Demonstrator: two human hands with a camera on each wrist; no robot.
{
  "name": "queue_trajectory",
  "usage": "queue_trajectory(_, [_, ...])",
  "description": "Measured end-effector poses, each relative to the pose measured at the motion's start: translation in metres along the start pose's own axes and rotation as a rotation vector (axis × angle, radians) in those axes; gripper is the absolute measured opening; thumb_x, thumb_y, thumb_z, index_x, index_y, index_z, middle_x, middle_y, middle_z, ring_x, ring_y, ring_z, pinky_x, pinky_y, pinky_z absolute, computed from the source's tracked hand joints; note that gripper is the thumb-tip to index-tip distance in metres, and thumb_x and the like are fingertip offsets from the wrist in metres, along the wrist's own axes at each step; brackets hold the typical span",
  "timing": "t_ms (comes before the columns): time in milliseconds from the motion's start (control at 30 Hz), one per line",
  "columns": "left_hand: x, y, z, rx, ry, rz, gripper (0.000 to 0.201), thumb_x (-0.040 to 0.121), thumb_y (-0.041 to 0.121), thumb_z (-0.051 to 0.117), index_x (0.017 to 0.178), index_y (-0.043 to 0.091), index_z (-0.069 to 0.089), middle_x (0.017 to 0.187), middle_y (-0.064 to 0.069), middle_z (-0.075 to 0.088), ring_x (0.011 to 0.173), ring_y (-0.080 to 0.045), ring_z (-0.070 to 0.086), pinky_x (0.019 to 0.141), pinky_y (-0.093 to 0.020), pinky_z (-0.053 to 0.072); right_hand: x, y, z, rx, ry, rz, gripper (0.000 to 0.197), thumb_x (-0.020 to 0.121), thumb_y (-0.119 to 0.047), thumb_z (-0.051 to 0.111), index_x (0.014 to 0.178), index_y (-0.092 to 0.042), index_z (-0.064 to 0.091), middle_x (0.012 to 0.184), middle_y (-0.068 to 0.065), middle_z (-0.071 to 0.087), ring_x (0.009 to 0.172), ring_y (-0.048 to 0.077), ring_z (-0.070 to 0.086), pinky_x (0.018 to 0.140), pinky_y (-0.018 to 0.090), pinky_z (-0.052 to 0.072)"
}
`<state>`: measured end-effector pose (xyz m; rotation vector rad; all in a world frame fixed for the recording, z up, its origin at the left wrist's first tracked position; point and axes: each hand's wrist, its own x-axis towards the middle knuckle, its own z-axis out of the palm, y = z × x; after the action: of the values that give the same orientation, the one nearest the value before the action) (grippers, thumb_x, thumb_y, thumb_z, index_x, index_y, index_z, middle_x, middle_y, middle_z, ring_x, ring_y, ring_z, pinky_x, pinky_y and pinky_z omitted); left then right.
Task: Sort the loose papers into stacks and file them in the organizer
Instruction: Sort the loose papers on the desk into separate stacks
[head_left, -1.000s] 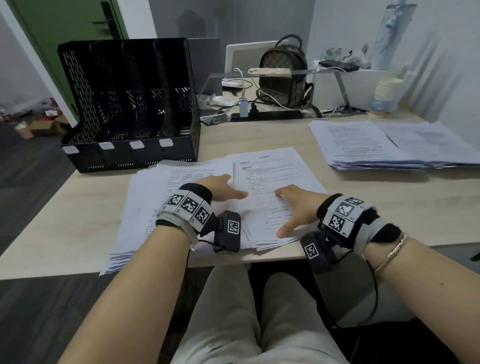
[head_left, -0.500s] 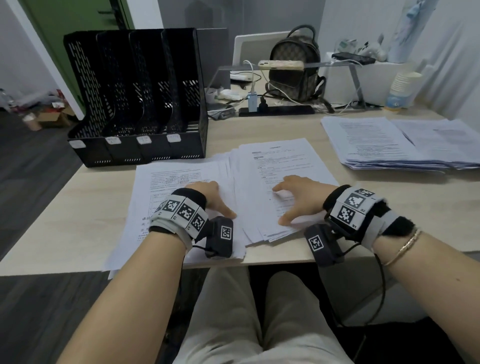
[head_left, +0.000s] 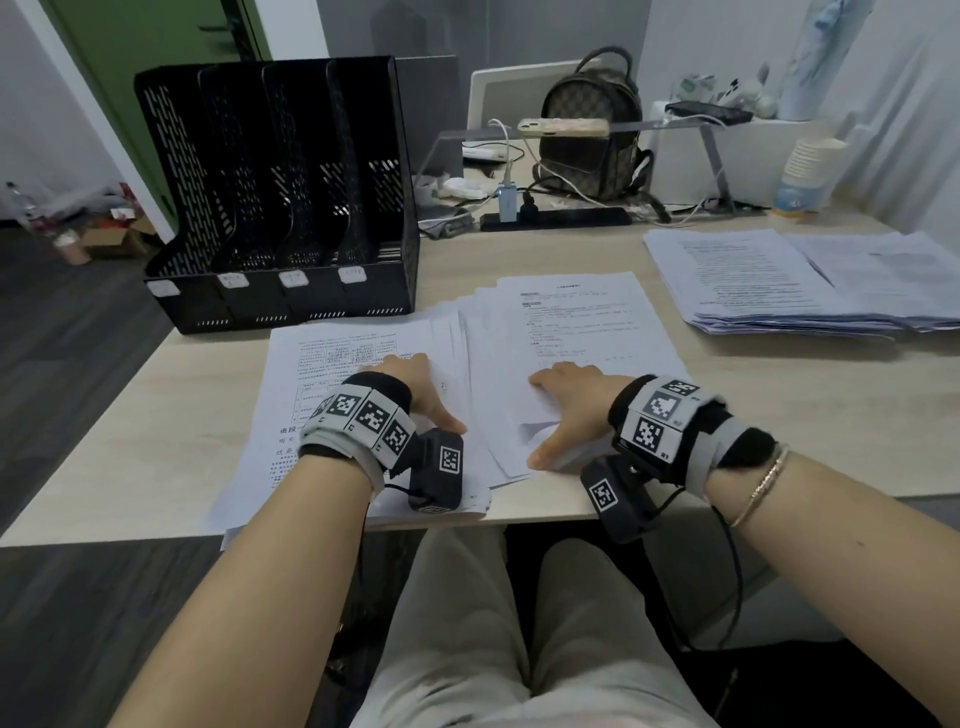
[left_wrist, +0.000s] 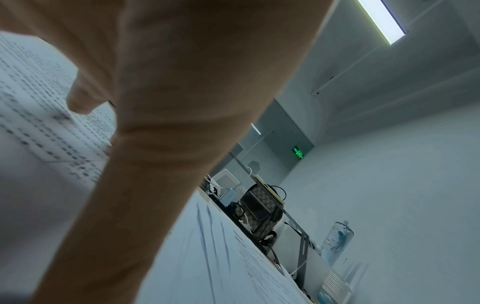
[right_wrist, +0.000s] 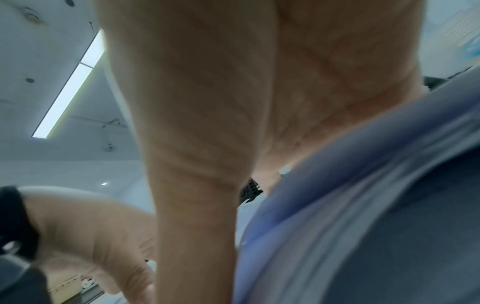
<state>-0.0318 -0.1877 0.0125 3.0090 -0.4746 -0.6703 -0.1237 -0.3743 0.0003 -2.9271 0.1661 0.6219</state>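
Note:
A black mesh organizer (head_left: 280, 192) with several labelled slots stands at the back left of the desk. In front of it lie two overlapping piles of printed loose papers: a left pile (head_left: 337, 364) and a fanned right pile (head_left: 571, 322). My left hand (head_left: 421, 384) rests flat on the left pile with its thumb out toward the middle. In the left wrist view a fingertip (left_wrist: 78, 102) touches the print. My right hand (head_left: 566, 410) lies spread on the right pile, its thumb at the pile's near edge. The right wrist view shows curved paper edges (right_wrist: 363, 205) under the palm.
A thicker spread stack of papers (head_left: 779, 280) lies at the right of the wooden desk (head_left: 779, 415). A backpack (head_left: 592, 124), phone, power strip (head_left: 556, 218) with cables, and paper cups (head_left: 810, 161) line the back. The papers overhang the near desk edge.
My hands have drawn apart: the left hand slid left and toward me on its pile, and the sheets between the piles are fanned out. The right hand has hardly moved.

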Motion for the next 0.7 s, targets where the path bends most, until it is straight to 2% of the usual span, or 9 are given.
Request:
queue_trajectory(133, [0.003,-0.003,0.0,0.008,-0.012,-0.002,0.097,0.062,0.054,0.08,0.136,0.013,0.035,0.135,-0.008,0.05,0.123,-0.03,0.047,0.102,-0.045,0.04,0.008,0.006,-0.007,-0.006,0.005,0.034,0.112,0.056,-0.067,0.071,0.146,-0.026,0.018,0.145,-0.001,0.031,0.132,0.022,0.034,0.106,0.042,0.036])
queue_trajectory(300, [0.006,0.005,-0.005,0.065,-0.022,0.036,0.091,0.064,0.052,0.08,0.135,0.013,0.04,0.128,-0.01,0.054,0.115,-0.03,0.053,0.095,-0.041,0.045,0.022,0.014,-0.018,0.047,0.032,0.086,0.112,0.055,-0.064,0.074,0.145,-0.025,0.02,0.143,-0.001,0.035,0.126,0.023,0.043,0.102,0.041,0.042])
queue_trajectory(433, [0.011,0.011,-0.008,0.035,-0.033,0.035,0.094,0.061,0.052,0.081,0.137,0.015,0.038,0.13,-0.01,0.051,0.115,-0.032,0.052,0.096,-0.045,0.045,0.04,0.019,-0.025,0.113,0.06,0.088,0.105,0.049,-0.061,0.078,0.135,-0.02,0.033,0.131,0.0,0.046,0.112,0.023,0.051,0.096,0.04,0.046])
queue_trajectory(500, [0.015,0.015,-0.009,-0.017,-0.021,0.043,0.093,0.065,0.05,0.079,0.139,0.016,0.035,0.135,-0.01,0.047,0.12,-0.031,0.048,0.099,-0.045,0.043,0.05,0.023,-0.029,0.139,0.074,0.087,0.101,0.051,-0.058,0.081,0.133,-0.018,0.035,0.129,0.001,0.047,0.112,0.023,0.051,0.096,0.039,0.046])
queue_trajectory(567, [0.018,0.019,-0.009,-0.069,0.012,0.041,0.093,0.07,0.051,0.076,0.143,0.016,0.029,0.142,-0.01,0.041,0.126,-0.031,0.043,0.101,-0.044,0.04,0.059,0.027,-0.032,0.161,0.098,0.072,0.105,0.056,-0.054,0.083,0.139,-0.016,0.031,0.14,0.005,0.042,0.125,0.026,0.044,0.103,0.04,0.04])
queue_trajectory(633, [0.022,0.021,-0.009,-0.117,0.048,0.04,0.091,0.074,0.051,0.072,0.145,0.017,0.026,0.145,-0.011,0.036,0.129,-0.032,0.04,0.103,-0.043,0.039,0.066,0.031,-0.034,0.115,0.125,0.092,0.114,0.06,-0.055,0.081,0.148,-0.02,0.018,0.154,0.006,0.023,0.141,0.028,0.022,0.114,0.05,0.021])
queue_trajectory(700, [0.025,0.022,-0.008,-0.144,0.07,0.04,0.089,0.077,0.051,0.069,0.146,0.016,0.025,0.145,-0.012,0.034,0.13,-0.033,0.038,0.103,-0.042,0.037,0.069,0.032,-0.036,0.034,0.161,0.139,0.114,0.062,-0.059,0.077,0.15,-0.028,0.01,0.159,0.002,0.006,0.146,0.028,0.002,0.112,0.063,0.002])
